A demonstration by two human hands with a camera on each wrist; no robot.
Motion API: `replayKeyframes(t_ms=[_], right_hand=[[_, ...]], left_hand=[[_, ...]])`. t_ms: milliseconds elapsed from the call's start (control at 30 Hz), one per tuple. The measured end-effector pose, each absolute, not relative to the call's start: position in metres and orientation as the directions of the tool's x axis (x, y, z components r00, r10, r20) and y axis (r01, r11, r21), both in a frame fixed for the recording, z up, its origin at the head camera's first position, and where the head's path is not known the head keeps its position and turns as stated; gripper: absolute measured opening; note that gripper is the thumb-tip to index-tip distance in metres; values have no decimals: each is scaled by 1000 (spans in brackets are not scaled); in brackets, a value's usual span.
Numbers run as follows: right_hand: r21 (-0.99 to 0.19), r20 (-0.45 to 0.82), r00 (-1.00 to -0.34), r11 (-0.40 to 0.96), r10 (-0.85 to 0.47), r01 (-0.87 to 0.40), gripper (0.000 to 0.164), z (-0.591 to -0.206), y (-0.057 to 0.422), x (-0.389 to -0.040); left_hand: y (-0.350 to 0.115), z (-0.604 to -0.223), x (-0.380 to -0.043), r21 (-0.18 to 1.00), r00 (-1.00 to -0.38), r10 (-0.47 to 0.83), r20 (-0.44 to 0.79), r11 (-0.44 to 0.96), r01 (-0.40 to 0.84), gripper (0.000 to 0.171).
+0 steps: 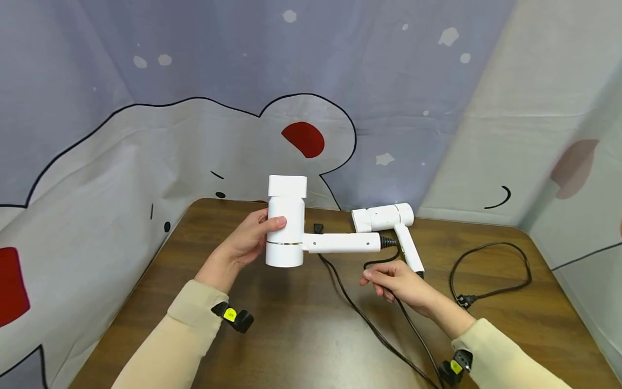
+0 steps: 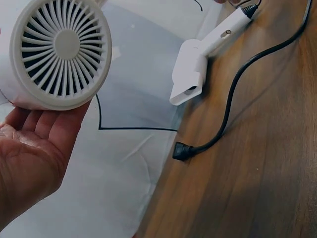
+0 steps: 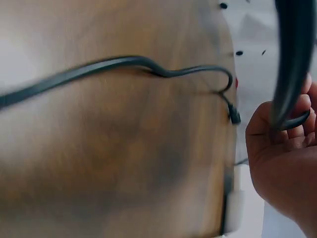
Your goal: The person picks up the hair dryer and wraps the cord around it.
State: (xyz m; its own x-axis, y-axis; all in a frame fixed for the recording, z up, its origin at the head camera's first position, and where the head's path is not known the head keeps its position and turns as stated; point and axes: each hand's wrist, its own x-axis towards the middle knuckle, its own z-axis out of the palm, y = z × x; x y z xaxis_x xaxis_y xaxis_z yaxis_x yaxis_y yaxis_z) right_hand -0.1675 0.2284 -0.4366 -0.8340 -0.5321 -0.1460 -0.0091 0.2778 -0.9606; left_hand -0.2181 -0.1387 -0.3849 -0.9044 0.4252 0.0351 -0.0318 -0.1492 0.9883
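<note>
A white hair dryer (image 1: 285, 216) is held up over the table by my left hand (image 1: 248, 237), its thumb across the barrel. The handle points right, with a black strain relief at its end. In the left wrist view the dryer's round slatted grille (image 2: 67, 44) faces the camera, and fingers of the left hand (image 2: 37, 153) support it from below. My right hand (image 1: 400, 283) grips the dryer's black cord (image 1: 410, 322) just below the handle's end. In the right wrist view the cord (image 3: 292, 59) runs through that hand's curled fingers.
A second white hair dryer (image 1: 386, 218) lies at the back of the wooden table (image 1: 291, 324). A black plug (image 1: 318, 228) sits near the back edge, its cord running forward. On the right lies a looped cord (image 1: 527, 270) with another plug (image 1: 466, 300). A patterned curtain hangs behind.
</note>
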Motion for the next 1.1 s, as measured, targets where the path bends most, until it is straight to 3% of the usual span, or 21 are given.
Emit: replayKeyframes(t_ms=[167, 300, 500, 700, 933, 1100], right_hand=[[-908, -188, -846, 416, -499, -43, 32, -425, 238, -183], [-851, -167, -851, 508, -498, -130, 22, -412, 242, -196], [-706, -52, -862, 629, -504, -325, 34, -392, 237, -211], [-660, 37, -856, 631, -516, -409, 32, -369, 227, -211], [-616, 126, -833, 616, -538, -491, 35, -355, 211, -198], [-503, 285, -775, 600, -564, -622, 31, -355, 204, -189]], left_hand=[[-141, -384, -216, 993, -873, 486, 38, -116, -22, 76], [-144, -386, -216, 995, -851, 524, 26, -99, -30, 72], [-148, -389, -215, 998, -831, 557, 1, -57, -37, 76], [-148, -391, -216, 999, -832, 554, -35, 5, -39, 82], [-145, -397, -217, 995, -872, 479, -99, 42, -90, 62], [-145, -397, -217, 991, -909, 394, -134, 32, -132, 59]])
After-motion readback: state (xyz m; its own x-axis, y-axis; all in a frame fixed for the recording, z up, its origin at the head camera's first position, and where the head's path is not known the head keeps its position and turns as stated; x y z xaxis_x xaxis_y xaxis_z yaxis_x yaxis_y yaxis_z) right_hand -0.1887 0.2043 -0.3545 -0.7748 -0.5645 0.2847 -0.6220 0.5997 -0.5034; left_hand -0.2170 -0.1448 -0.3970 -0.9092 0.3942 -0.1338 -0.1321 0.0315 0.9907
